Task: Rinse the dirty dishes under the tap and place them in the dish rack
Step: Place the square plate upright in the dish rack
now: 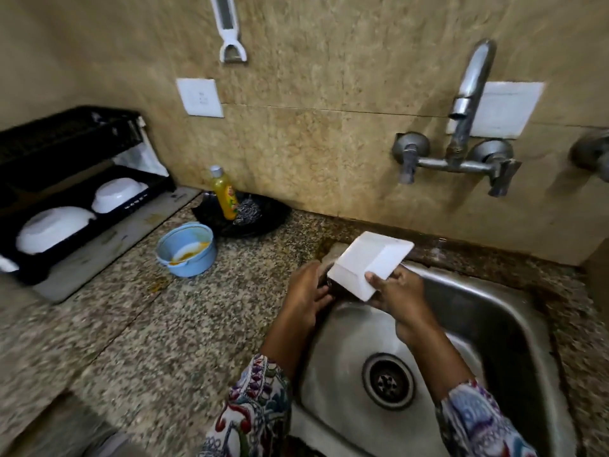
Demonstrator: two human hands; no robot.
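Right hand (397,293) with grip clamped on a square white dish (369,263) tilted over the sink's (514,311) left rim, left hand (308,288) beside it, its grip unclear behind the dish, two white bowls (52,227) in the rack (75,140) far left of the sink, rack cut off at frame edge, tap (468,94) above the sink, blurred.

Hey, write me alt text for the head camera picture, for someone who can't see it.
Over the left edge of a steel sink, a person's right hand holds a white square dish bottom-up while the left hand rests beside it. On the counter sit a dirty blue cup and a black dish rack holding two white bowls.
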